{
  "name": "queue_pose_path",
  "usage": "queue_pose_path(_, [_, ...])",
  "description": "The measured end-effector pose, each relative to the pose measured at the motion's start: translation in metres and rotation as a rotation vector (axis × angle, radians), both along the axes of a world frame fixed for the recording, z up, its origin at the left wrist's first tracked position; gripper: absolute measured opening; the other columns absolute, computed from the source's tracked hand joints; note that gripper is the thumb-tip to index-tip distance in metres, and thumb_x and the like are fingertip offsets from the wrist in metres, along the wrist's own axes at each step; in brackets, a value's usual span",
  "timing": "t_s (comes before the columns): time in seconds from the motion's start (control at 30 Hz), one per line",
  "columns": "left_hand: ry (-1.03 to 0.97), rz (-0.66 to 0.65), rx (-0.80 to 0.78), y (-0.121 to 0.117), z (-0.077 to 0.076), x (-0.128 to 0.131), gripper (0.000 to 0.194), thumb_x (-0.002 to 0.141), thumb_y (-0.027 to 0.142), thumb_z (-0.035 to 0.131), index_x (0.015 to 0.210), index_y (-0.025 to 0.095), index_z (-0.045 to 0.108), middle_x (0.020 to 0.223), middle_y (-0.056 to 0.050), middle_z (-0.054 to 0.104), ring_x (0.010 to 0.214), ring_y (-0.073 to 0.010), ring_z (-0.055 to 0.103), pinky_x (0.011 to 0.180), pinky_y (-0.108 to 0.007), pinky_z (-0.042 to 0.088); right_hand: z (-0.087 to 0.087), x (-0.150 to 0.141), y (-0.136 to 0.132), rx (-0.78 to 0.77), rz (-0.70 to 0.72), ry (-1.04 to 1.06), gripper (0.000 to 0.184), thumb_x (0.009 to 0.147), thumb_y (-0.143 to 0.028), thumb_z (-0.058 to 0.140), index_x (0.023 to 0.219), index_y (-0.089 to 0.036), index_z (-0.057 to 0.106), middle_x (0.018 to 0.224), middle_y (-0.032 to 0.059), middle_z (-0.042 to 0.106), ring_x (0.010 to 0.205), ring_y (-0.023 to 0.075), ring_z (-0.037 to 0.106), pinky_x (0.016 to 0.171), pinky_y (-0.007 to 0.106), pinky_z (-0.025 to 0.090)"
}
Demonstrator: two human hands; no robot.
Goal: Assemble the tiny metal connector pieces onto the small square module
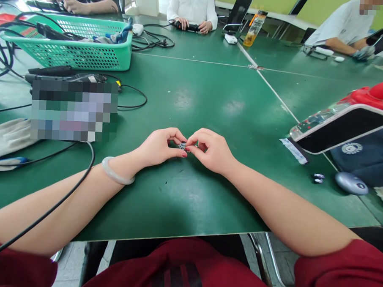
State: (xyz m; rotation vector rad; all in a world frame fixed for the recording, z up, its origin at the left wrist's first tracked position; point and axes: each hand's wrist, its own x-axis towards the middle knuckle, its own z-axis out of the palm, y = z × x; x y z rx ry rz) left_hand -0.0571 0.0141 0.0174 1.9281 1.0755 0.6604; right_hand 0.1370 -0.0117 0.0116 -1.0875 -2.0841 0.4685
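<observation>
Over the green table, near its front edge, both of my hands meet fingertip to fingertip. My left hand is closed in a pinch around a small silvery piece, too small to name more exactly. A pale bangle circles that wrist. The thumb and forefinger of my right hand pinch at the right end of the same piece. Fingertips hide much of it. A black cable passes over my left forearm.
At left lie a green basket with cables and tools, and a work glove. On the right are a phone leaning on a bottle, a mouse and small wrapped bits. A drink bottle and several people are across the table.
</observation>
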Motion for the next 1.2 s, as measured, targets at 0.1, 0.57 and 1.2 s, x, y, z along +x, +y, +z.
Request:
queue_pose_path(0.1, [0.023,0.035,0.025,0.0011,-0.0019,-0.0011,0.030,0.066,0.035,0.077,0.089,0.019,0.066,0.081,-0.001,0.069,0.075,-0.0157,0.062,0.074,-0.030,0.048,0.0012,0.0033,0.0017,-0.015,-0.033,-0.015,0.003,0.082,-0.020,0.063,0.080,-0.020,0.065,0.078,-0.0011,0.059,0.055,0.0076,0.041,0.057,0.024,0.036])
queue_pose_path(0.57, [0.194,0.162,0.121,0.0030,-0.0016,-0.0020,0.025,0.066,0.032,0.076,0.087,0.022,0.067,0.086,-0.001,0.072,0.083,-0.0197,0.065,0.079,-0.034,0.048,-0.0062,0.0051,0.0047,-0.072,-0.069,-0.478,0.014,0.090,-0.022,0.052,0.084,-0.019,0.065,0.089,0.0026,0.062,0.073,0.0135,0.054,0.062,0.027,0.035])
queue_pose_path(1.2, [0.214,0.100,0.144,0.0023,-0.0008,-0.0018,0.028,0.065,0.040,0.076,0.085,0.022,0.067,0.086,-0.001,0.072,0.083,-0.0210,0.065,0.076,-0.033,0.047,-0.0071,0.0043,0.0029,0.044,-0.050,-0.458,0.016,0.089,-0.017,0.048,0.084,-0.019,0.063,0.088,0.0033,0.061,0.069,0.0135,0.053,0.060,0.027,0.035])
